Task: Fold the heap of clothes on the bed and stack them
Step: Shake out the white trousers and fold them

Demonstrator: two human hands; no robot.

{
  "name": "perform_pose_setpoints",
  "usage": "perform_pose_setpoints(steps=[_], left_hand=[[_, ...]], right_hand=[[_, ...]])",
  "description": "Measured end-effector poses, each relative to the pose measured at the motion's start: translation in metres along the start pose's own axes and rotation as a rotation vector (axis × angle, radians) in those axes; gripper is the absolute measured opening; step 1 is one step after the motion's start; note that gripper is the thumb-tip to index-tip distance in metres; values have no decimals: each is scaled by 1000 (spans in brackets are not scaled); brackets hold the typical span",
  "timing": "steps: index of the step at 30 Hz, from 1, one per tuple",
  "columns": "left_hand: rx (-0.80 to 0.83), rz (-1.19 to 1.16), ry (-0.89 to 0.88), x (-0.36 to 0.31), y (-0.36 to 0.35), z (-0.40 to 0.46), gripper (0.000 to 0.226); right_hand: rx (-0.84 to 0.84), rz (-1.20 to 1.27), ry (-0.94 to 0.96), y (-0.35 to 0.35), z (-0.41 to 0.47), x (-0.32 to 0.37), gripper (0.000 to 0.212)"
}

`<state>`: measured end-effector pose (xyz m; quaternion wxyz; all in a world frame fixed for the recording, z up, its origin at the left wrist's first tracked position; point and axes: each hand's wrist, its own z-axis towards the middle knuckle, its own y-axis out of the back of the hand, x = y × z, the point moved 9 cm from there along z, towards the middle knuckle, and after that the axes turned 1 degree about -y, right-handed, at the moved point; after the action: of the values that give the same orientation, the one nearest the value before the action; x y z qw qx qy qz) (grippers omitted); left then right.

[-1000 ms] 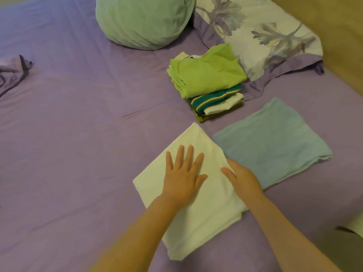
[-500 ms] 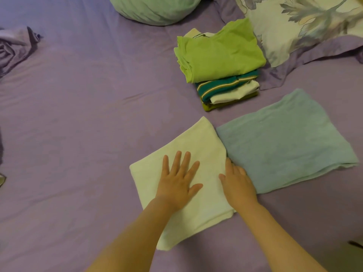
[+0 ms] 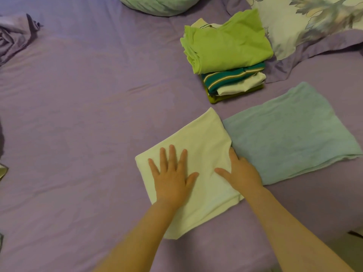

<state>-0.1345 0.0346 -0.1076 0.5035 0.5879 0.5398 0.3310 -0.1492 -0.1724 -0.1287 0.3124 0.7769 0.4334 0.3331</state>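
Observation:
A folded pale yellow cloth (image 3: 202,138) lies flat on the purple bed sheet (image 3: 82,118). My left hand (image 3: 172,177) presses flat on it with fingers spread. At the cloth's right edge rests my right hand (image 3: 238,172), thumb on the cloth, fingers at the seam with a flat pale blue cloth (image 3: 290,132) that lies beside it. Behind them stands a stack of folded clothes (image 3: 227,54): a lime green shirt on top, then a teal striped piece, a white piece and an olive one underneath.
A round green pillow (image 3: 159,4) sits at the far edge, a floral pillowcase (image 3: 306,24) at the far right touching the stack. Crumpled purple fabric (image 3: 13,34) lies at the far left. The bed's edge shows at the lower right.
Both hands slid leftward over the pale yellow cloth; my right hand moved from the cloth's right edge further onto it. The view tilted down, so the stack and pillows sit higher.

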Motion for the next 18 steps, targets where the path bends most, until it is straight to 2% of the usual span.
perform_pose_setpoints(steps=[3,6,8,12,14,18], left_hand=[[15,-225,324,44,1,-32,86],[17,-614,543,63,1,-59,96],[-12,-842,627,68,-1,-66,98],[-102,-1071,706,78,1,-69,99],[-129,-1172,772,91,2,-75,89],[104,-1490,942,106,-8,-85,56]], right_hand=[[14,62,-12,-2,-2,-1,82],[-7,156,-12,1,-8,0,70],[-44,206,15,5,-14,5,69],[-53,391,66,11,-30,14,66],[-37,477,48,11,-38,14,66],[-19,621,-28,10,-56,12,67]])
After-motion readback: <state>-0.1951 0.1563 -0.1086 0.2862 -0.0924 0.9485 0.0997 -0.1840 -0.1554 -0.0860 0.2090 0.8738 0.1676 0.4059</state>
